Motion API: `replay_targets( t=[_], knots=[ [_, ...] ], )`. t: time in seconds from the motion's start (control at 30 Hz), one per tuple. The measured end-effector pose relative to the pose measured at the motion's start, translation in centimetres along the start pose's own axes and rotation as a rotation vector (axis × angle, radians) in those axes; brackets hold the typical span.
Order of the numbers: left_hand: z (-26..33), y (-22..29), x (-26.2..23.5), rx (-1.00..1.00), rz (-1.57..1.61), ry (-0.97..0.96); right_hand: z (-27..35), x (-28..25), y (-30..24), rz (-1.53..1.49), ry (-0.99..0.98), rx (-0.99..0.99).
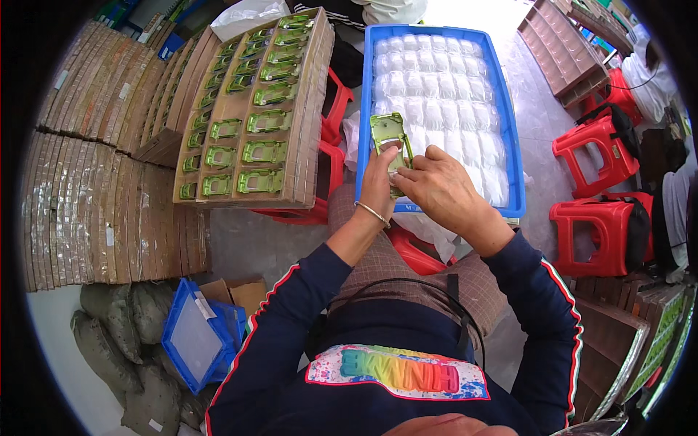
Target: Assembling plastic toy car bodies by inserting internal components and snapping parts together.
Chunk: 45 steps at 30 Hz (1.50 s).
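Green part (390, 142), a thin moulded frame with open cut-outs, is held upright between both hands above the near edge of the blue crate (510, 145), in front of the person's lap. It looks light and fairly stiff, likely plastic with a glossy finish, so it may be a little slippery, and its thin rails could flex or snap if squeezed across the openings. The left hand (379, 182) is closed around its lower left edge from behind, thumb on the front. The right hand (436, 185) pinches the lower right side with fingertips. Taking it by the solid outer rim, as both hands do, seems the safest grip. The crate is filled with small clear bags (436, 94) in rows. To the left, a cardboard tray (305, 116) carries rows of the same green parts, with more stacked cardboard (94, 211) further left.
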<state>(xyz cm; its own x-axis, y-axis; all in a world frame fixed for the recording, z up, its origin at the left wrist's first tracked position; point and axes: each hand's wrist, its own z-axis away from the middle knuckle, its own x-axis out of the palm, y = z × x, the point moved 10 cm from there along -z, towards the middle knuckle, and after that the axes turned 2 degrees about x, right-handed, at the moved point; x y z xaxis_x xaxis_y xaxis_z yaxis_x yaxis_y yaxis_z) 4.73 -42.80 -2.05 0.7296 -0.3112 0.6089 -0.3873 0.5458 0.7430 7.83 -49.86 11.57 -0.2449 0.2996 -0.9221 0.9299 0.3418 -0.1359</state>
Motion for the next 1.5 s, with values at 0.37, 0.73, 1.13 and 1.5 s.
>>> replay_targets(
  t=[0.37,0.73,1.13,1.5],
  knots=[
    [-0.8,2.8,-0.8,0.290,-0.437,0.031,-0.3,-0.3,0.2,0.059,0.097,-0.015],
    [-1.3,3.4,-0.7,0.313,-0.531,0.035,-0.5,1.1,-0.2,0.123,-0.043,-0.065],
    [-1.7,2.7,-1.7,0.234,-0.527,0.081,-1.3,0.8,0.1,0.039,-0.061,-0.032],
    [-0.6,4.3,1.2,0.155,-0.527,-0.066,2.5,-1.8,5.7,-0.580,0.451,0.644]
  ],
)
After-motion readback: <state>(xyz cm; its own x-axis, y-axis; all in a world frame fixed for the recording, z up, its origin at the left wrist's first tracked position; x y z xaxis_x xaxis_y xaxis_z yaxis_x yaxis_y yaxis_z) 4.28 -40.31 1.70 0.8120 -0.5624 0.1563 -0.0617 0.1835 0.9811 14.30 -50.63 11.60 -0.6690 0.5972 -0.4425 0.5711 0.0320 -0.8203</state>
